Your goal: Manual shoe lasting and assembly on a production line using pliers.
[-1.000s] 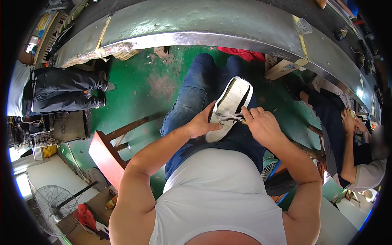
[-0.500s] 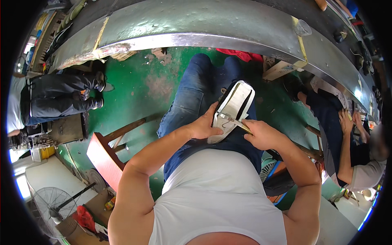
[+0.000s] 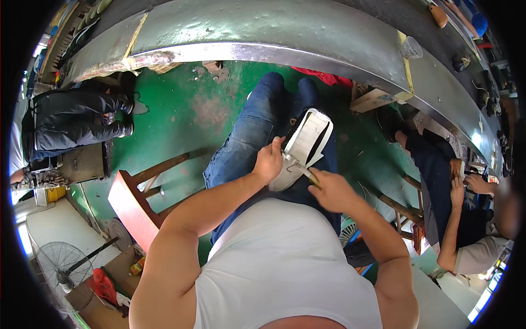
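A shoe [image 3: 308, 134] rests bottom-up across my lap, its pale underside framed by a white rim with black strips. My left hand [image 3: 269, 159] grips the side of the shoe, fingers closed along its edge. Closed around a yellowish handle, my right hand [image 3: 330, 190] holds what looks like a hammer [image 3: 297, 164]. The tool's metal head lies against or just over the shoe's middle, close to my left fingertips; whether it touches is unclear. Beneath the shoe are my blue jeans [image 3: 241, 131].
A long metal-topped bench [image 3: 263, 33] runs ahead, with a clear cup [image 3: 411, 47] on it. Left are a reddish-topped wooden stool [image 3: 131, 211], a fan [image 3: 63, 266] and a person's dark-trousered legs [image 3: 82, 118]. On the right, a seated person's hands [image 3: 464, 186] hold a brown item.
My right hand and the hammer have moved slightly left and down. The shoe has shifted a little left, and my left hand has moved up along its side.
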The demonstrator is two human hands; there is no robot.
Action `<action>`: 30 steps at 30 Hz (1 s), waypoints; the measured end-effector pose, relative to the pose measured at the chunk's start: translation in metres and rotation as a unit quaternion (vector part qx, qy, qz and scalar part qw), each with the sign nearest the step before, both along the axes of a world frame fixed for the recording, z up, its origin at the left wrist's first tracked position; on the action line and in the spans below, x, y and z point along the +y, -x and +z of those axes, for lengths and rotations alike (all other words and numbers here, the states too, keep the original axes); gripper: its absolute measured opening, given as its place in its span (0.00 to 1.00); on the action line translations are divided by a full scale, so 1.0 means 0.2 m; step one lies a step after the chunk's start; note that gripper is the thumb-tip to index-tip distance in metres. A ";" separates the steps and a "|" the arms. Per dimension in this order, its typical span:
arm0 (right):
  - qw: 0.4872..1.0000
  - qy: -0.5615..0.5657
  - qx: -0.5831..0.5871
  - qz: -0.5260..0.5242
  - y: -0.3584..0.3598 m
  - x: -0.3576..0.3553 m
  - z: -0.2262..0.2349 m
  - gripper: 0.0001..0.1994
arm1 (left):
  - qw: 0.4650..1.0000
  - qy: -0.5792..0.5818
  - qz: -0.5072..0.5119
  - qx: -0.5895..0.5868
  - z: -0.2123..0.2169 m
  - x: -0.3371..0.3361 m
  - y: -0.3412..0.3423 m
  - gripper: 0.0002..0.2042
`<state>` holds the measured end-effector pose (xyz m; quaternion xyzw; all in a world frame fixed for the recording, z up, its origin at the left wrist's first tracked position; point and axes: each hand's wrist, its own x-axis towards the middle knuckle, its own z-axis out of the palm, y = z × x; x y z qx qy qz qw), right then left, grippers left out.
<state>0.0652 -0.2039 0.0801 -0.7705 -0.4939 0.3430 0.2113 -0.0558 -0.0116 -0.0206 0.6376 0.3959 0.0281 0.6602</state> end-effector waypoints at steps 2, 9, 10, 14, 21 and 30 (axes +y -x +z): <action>0.999 0.001 0.029 0.029 -0.06 -0.02 0.03 0.25 | 0.989 -0.130 -0.068 0.036 0.08 0.03 -0.01 0.27; 0.988 -0.002 -0.148 -0.050 -0.12 0.02 -0.04 0.24 | 0.929 -0.315 -0.128 -0.145 0.11 0.03 -0.02 0.22; 0.990 0.013 -0.120 -0.074 -0.11 -0.01 -0.11 0.21 | 0.911 -0.343 -0.199 -0.109 0.12 0.03 -0.02 0.24; 0.975 0.133 0.138 -0.110 -0.27 -0.03 -0.05 0.14 | 0.873 -0.359 -0.331 -0.013 0.21 0.06 -0.06 0.29; 0.985 -0.080 -0.029 -0.153 -0.24 0.11 -0.15 0.16 | 0.825 -0.359 -0.432 0.065 0.43 0.09 -0.16 0.31; 0.994 0.034 -0.007 -0.103 -0.24 0.11 -0.01 0.18 | 0.988 -0.093 -0.125 0.014 0.03 -0.03 0.20 0.34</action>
